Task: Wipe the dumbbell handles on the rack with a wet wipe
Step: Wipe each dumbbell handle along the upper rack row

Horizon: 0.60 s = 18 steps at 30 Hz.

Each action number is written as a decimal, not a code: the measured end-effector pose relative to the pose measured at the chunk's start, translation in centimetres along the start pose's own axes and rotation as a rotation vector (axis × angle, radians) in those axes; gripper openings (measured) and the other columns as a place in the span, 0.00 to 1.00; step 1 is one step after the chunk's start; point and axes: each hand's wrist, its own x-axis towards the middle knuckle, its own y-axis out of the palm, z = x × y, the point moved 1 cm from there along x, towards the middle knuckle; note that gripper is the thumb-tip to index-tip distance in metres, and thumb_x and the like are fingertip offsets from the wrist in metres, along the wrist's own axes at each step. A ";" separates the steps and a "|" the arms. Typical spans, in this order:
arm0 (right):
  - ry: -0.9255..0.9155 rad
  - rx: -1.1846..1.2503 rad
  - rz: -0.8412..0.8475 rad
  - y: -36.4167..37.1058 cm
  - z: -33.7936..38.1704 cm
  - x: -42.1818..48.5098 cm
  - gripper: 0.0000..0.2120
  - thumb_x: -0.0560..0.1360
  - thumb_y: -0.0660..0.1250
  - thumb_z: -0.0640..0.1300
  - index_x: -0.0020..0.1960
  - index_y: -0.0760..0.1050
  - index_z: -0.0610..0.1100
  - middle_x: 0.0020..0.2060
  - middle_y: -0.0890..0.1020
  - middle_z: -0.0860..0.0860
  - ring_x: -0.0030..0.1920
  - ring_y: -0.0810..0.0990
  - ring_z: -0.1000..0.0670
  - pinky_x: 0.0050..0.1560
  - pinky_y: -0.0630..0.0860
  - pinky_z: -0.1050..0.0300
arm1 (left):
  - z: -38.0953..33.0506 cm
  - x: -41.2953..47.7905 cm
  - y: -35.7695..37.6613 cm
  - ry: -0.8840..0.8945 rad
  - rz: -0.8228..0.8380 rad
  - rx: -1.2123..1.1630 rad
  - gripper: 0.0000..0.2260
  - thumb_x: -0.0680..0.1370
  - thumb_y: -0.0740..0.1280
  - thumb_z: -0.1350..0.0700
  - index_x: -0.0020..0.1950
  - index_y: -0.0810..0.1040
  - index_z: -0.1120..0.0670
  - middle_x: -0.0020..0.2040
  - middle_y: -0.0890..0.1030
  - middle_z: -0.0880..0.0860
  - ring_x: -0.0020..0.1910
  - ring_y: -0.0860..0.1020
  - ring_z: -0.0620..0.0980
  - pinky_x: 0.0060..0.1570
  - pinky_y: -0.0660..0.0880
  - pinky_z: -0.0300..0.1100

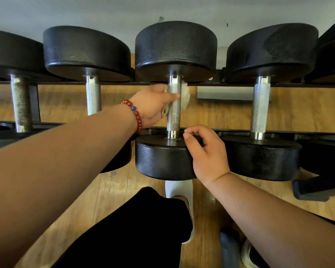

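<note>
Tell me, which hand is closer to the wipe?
Left. The left hand holds the wipe around the middle dumbbell's handle. The right hand rests lower, on that dumbbell's near weight.

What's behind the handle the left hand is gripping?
The wet wipe shows behind the handle, bunched to its right. Left hand hides the rest; wooden floor lies beyond.

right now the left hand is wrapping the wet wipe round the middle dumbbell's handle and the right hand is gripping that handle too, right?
Not quite. In the head view the right hand rests on the near weight head, not the handle. The left hand does wrap the wet wipe round it.
</note>
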 end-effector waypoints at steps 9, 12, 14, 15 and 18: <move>-0.004 -0.013 0.007 -0.1 0.1 0.0 0.20 0.70 0.57 0.64 0.49 0.77 0.52 0.46 0.79 0.57 0.53 0.76 0.55 0.57 0.75 0.51 | 0.4 -0.4 0.4 0.079 0.003 -0.026 0.30 0.71 0.74 0.46 0.67 0.73 0.60 0.60 0.80 0.58 0.63 0.76 0.54 0.70 0.66 0.58; 0.004 -0.017 0.010 -0.2 0.2 0.0 0.20 0.70 0.57 0.64 0.49 0.77 0.52 0.46 0.78 0.58 0.53 0.76 0.55 0.57 0.75 0.52 | -0.4 -0.3 0.7 0.074 -0.030 -0.113 0.24 0.76 0.71 0.53 0.66 0.72 0.64 0.58 0.80 0.59 0.60 0.78 0.54 0.68 0.70 0.53; 0.006 -0.016 0.012 -0.2 0.1 0.0 0.21 0.70 0.57 0.64 0.49 0.77 0.51 0.46 0.78 0.58 0.54 0.76 0.55 0.57 0.75 0.51 | -0.3 -0.3 0.9 0.038 -0.038 -0.064 0.15 0.79 0.67 0.54 0.62 0.75 0.62 0.54 0.82 0.56 0.53 0.80 0.51 0.61 0.75 0.47; 0.006 -0.016 0.011 -0.2 0.1 0.0 0.21 0.70 0.57 0.64 0.49 0.78 0.51 0.47 0.78 0.57 0.54 0.76 0.55 0.57 0.75 0.50 | -0.3 -0.4 0.9 0.021 -0.019 -0.062 0.15 0.80 0.65 0.53 0.62 0.76 0.61 0.55 0.82 0.56 0.53 0.81 0.50 0.59 0.76 0.45; 0.004 -0.006 0.004 -0.2 0.2 0.0 0.19 0.69 0.57 0.64 0.49 0.77 0.53 0.47 0.78 0.58 0.54 0.76 0.55 0.58 0.74 0.51 | -1.1 -0.2 0.4 0.010 0.016 -0.130 0.21 0.79 0.66 0.53 0.67 0.72 0.65 0.60 0.80 0.60 0.57 0.81 0.54 0.60 0.76 0.48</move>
